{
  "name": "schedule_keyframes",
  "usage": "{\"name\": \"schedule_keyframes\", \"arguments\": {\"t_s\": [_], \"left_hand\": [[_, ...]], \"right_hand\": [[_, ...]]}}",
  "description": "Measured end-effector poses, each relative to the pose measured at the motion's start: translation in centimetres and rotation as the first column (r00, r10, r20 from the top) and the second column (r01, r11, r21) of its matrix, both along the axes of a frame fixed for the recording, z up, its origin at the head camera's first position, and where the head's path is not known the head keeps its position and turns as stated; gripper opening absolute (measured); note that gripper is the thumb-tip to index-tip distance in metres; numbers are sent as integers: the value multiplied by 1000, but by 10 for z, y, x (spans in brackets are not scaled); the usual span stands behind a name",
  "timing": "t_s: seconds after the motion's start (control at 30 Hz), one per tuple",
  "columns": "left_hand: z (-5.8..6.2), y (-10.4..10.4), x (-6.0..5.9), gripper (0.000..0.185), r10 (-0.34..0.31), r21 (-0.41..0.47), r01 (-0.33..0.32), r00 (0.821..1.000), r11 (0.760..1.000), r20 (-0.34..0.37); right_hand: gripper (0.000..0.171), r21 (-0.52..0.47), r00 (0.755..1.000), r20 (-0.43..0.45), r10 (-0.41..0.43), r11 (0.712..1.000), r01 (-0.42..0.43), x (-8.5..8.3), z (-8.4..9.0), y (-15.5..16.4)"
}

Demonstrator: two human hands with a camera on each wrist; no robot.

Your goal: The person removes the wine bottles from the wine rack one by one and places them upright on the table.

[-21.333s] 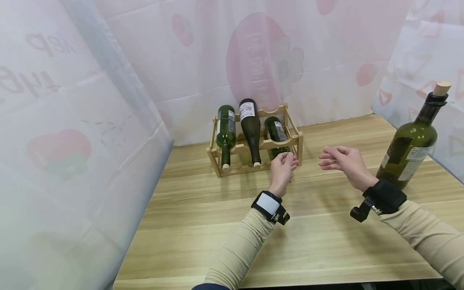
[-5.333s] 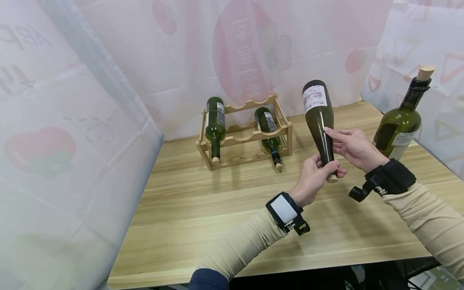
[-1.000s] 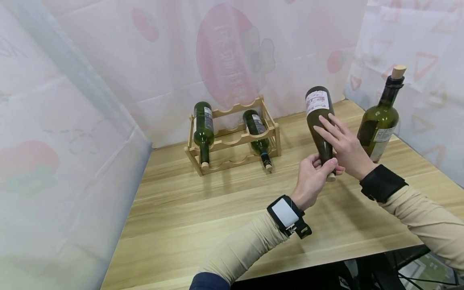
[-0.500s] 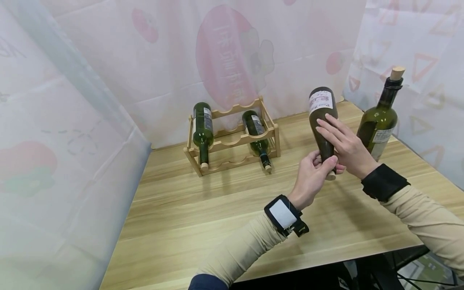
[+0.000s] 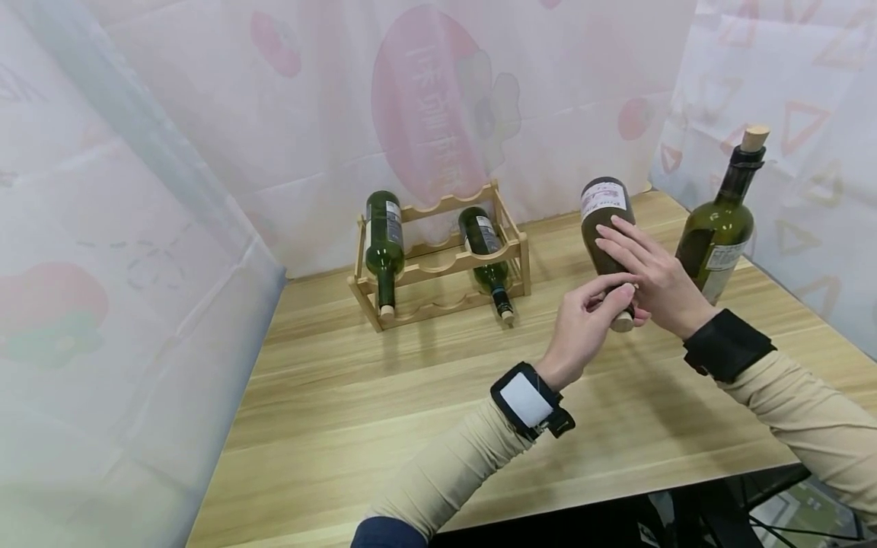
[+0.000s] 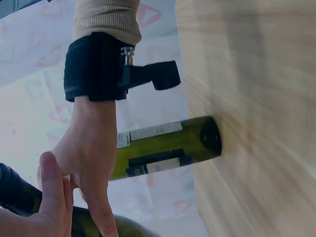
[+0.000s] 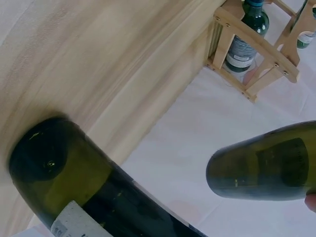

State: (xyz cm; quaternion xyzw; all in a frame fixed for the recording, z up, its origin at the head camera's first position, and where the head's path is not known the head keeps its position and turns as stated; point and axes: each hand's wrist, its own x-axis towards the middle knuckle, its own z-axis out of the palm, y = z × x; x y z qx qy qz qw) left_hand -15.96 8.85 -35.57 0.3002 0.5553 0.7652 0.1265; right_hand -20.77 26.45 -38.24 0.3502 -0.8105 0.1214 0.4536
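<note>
Both hands hold a dark wine bottle [image 5: 604, 199] above the table, its corked end tilted down toward me. The left hand [image 5: 575, 323] pinches its neck just above the cork [image 5: 622, 323]. Across the bottle's body lie the fingers of the right hand [image 5: 661, 283], gripping it from the right. In the right wrist view the base of the held bottle [image 7: 252, 165] points out, with a fingertip at its edge. A green corked wine bottle [image 5: 715, 228] stands upright beside the right hand; the left wrist view shows this standing bottle [image 6: 170, 148] behind the right wrist.
A wooden wine rack [image 5: 525, 262] stands at the back of the table. One green bottle [image 5: 385, 240] lies on its upper left, another bottle [image 5: 483, 240] on its lower right, necks toward me. Printed cloth [image 5: 569, 91] hangs behind and at both sides.
The held bottle has left the rack's upper middle slot since the oldest frame. In the last half second its base dips slightly, and the left thumb and fingers shift up along its neck.
</note>
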Motion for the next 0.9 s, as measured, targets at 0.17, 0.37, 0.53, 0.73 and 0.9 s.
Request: {"name": "schedule_keyframes", "arguments": {"t_s": [0.17,0.37,0.53,0.73,0.9], "left_hand": [[8,-3,-6,29,-36,-28,36,999,999,-15],[29,-10,-14,38,-165,-144,149,980,978,-108],[42,-15,-25,51,-235,-269,186,959,945,-161],[61,-14,-30,49,-151,-455,-32,920,890,-360],[76,-8,-35,40,-111,-490,-221,821,843,-560]], "right_hand": [[62,-70,999,46,29,997,-26,4,4,-1],[57,-180,993,110,47,983,-27,11,13,-4],[41,-224,982,154,109,972,-73,13,22,-1],[61,-234,976,190,109,970,-63,15,33,1],[43,-252,976,195,93,967,-42,16,37,-1]]}}
